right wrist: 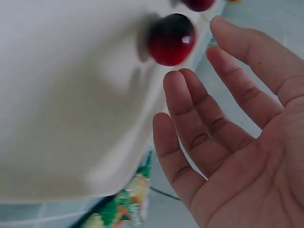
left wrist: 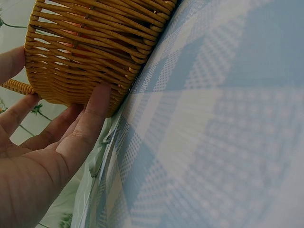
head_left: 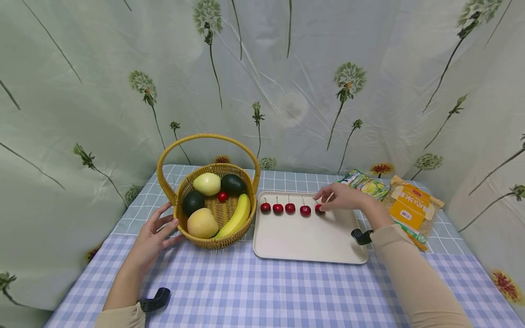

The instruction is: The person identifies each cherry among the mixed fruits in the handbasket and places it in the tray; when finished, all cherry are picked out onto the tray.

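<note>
In the head view, my left hand [head_left: 151,237] rests its fairly straight fingers against the left side of a woven basket [head_left: 217,243] with a tall handle; the left wrist view shows fingertips on the basket's wall [left wrist: 95,52]. Inside are a banana [head_left: 237,217], a peach-like fruit [head_left: 203,223], a pale yellow-green fruit [head_left: 207,184], two dark green fruits [head_left: 233,185] and a small red fruit [head_left: 223,196]. My right hand [head_left: 342,198] is over a tray's far right part, beside the rightmost cherry [right wrist: 172,40]. Its thumb and fingers are spread apart, with nothing between them.
Several red cherries [head_left: 290,208] with stems line up along the far side of the off-white tray [head_left: 303,241]. To its right lie a green packet [head_left: 365,183] and an orange-labelled bag [head_left: 412,207]. A checked cloth [head_left: 246,291] covers the table; a floral curtain hangs behind.
</note>
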`<state>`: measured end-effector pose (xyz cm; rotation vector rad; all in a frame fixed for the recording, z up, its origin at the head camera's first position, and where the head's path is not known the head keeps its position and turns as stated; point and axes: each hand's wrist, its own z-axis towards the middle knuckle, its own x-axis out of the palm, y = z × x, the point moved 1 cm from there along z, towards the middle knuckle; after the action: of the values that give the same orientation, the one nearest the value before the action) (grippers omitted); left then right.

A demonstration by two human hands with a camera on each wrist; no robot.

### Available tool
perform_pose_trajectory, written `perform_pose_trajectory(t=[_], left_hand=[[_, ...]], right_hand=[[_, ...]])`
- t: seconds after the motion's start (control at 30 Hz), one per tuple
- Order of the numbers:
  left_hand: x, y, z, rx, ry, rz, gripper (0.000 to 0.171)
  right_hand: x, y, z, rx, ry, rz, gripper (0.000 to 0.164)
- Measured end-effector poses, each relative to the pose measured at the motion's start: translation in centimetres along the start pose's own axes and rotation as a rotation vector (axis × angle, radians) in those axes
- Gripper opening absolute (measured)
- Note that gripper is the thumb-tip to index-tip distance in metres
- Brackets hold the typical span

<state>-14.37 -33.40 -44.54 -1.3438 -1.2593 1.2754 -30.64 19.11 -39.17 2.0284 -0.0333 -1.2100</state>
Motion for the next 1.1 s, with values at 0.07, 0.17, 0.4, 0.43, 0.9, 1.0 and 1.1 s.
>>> perform_pose_trajectory(t=[0.07, 0.17, 0.4, 0.43, 0.9, 1.0, 1.1], left_hand=[[0.0, 0.0, 0.0, -0.002, -0.002, 0.000, 0.073], [0.0, 0.0, 0.0, -0.003, -0.003, 0.001, 0.073], [0.0, 0.0, 0.0, 0.003, -0.003, -0.006, 0.073], [-0.1, 0.0, 0.0, 0.004, -0.002, -0.005, 0.073], [-0.1, 0.1, 0.1, 0.012, 0.003, -0.011, 0.072], [-0.1, 0.1, 0.1, 0.012, 0.004, -0.008, 0.072], [-0.2, 0.1, 0.1, 0.013, 0.006, -0.006, 0.073]], right_hand=[[-0.3, 0.6, 0.0, -0.003, -0.017, -0.024, 0.034], [-0.7, 2.0, 0.1, -0.025, -0.031, -0.051, 0.032], [-0.9, 6.8, 0.7, -0.117, 0.008, -0.075, 0.029], [-0.9, 7.5, 0.9, -0.130, 0.017, -0.084, 0.028], [1.4, 15.8, 4.6, -0.285, 0.120, -0.175, 0.029], [2.0, 17.2, 5.4, -0.309, 0.138, -0.184, 0.029], [2.7, 18.4, 6.3, -0.329, 0.156, -0.188, 0.030]])
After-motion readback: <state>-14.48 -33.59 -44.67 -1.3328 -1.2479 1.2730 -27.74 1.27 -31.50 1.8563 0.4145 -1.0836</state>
